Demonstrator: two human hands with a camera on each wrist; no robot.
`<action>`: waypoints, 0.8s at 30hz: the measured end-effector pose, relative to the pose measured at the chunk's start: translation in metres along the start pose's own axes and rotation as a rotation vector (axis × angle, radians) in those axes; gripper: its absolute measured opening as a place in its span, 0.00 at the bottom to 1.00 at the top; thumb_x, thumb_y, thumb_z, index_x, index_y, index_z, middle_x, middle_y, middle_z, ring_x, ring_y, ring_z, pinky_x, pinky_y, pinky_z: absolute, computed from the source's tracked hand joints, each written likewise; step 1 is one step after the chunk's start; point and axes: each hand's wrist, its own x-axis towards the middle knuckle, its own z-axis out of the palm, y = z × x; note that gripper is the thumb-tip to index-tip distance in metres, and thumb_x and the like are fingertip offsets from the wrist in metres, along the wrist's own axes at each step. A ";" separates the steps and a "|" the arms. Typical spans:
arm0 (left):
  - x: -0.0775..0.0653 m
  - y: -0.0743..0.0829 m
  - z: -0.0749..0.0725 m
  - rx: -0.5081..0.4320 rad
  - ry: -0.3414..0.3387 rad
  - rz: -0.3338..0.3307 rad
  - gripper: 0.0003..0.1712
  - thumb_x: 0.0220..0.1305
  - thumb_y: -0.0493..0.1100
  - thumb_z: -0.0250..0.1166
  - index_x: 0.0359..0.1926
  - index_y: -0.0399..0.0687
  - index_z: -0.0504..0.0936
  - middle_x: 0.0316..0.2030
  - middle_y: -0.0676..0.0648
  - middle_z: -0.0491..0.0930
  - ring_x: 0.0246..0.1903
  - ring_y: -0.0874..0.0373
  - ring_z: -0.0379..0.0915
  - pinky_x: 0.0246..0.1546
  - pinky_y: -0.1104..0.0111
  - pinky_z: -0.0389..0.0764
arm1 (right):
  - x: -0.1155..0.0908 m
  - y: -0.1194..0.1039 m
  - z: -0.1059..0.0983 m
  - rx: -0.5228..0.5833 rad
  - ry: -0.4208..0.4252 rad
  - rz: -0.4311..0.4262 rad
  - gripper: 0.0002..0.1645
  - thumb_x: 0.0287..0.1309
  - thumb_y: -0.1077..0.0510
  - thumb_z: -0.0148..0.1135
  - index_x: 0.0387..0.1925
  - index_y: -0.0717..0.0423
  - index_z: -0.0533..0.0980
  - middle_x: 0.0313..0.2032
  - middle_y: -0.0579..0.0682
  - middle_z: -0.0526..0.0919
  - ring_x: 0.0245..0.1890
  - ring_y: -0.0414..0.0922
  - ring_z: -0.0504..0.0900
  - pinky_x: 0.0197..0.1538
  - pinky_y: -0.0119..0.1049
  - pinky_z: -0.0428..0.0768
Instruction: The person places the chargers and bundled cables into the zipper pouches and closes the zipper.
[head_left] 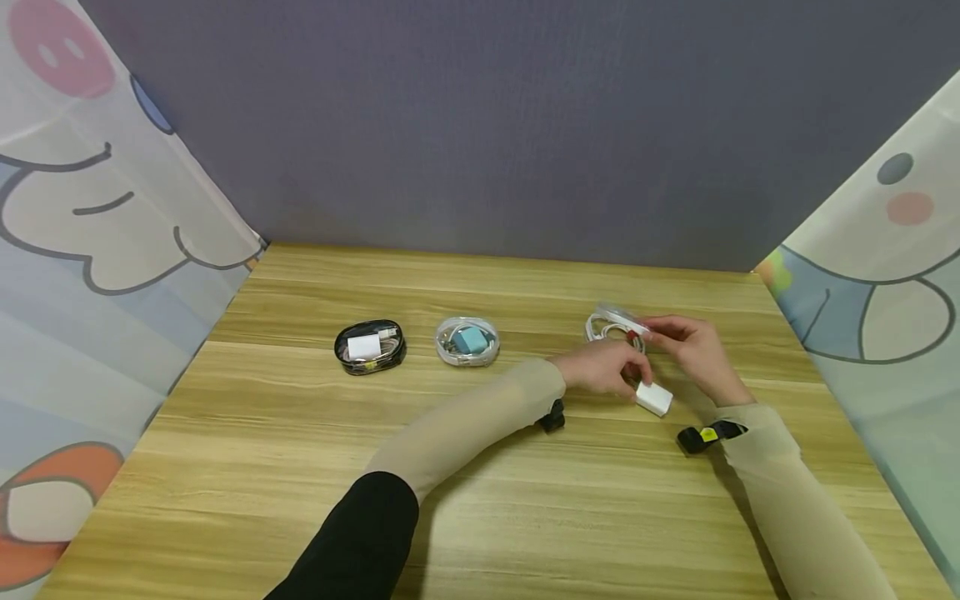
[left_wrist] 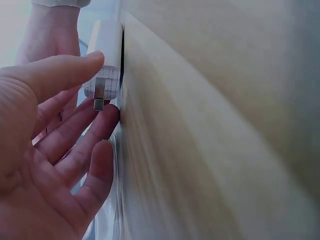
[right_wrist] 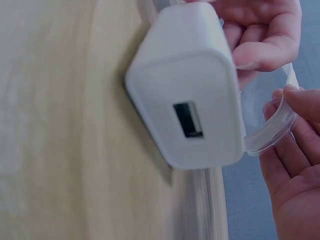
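My left hand pinches a white USB charger plug close over the table. In the left wrist view its thumb lies on the plug near the metal prongs, with the other fingers curled below. Facing the right wrist view is the plug's end with a USB port. Beyond it, my right hand grips the rim of a clear round case between thumb and fingers. A white cable loops at the case, and a small red piece shows between the hands.
To the left on the wooden table lie a black-rimmed case with a white plug and cable, and a clear case with a light-blue plug. A grey panel stands behind; printed cloths hang at both sides.
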 end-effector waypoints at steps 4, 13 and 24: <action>-0.004 0.001 -0.002 -0.065 0.016 -0.010 0.15 0.59 0.40 0.75 0.47 0.52 0.84 0.37 0.60 0.80 0.36 0.72 0.76 0.39 0.82 0.74 | 0.004 0.015 -0.001 -0.013 0.001 0.012 0.15 0.66 0.62 0.63 0.51 0.64 0.82 0.47 0.48 0.87 0.45 0.35 0.83 0.44 0.30 0.81; -0.007 -0.003 -0.006 -0.156 0.053 -0.003 0.15 0.59 0.38 0.74 0.49 0.47 0.86 0.39 0.57 0.81 0.36 0.72 0.77 0.37 0.81 0.77 | 0.004 0.015 -0.001 -0.041 0.002 0.010 0.16 0.66 0.61 0.64 0.53 0.64 0.82 0.45 0.39 0.87 0.44 0.36 0.83 0.43 0.31 0.81; -0.015 -0.017 -0.017 -0.283 0.164 0.000 0.14 0.59 0.35 0.73 0.47 0.46 0.86 0.42 0.54 0.82 0.37 0.68 0.78 0.38 0.79 0.78 | 0.003 0.015 0.000 0.010 0.013 -0.003 0.15 0.66 0.62 0.63 0.51 0.64 0.82 0.48 0.48 0.86 0.45 0.35 0.83 0.44 0.30 0.82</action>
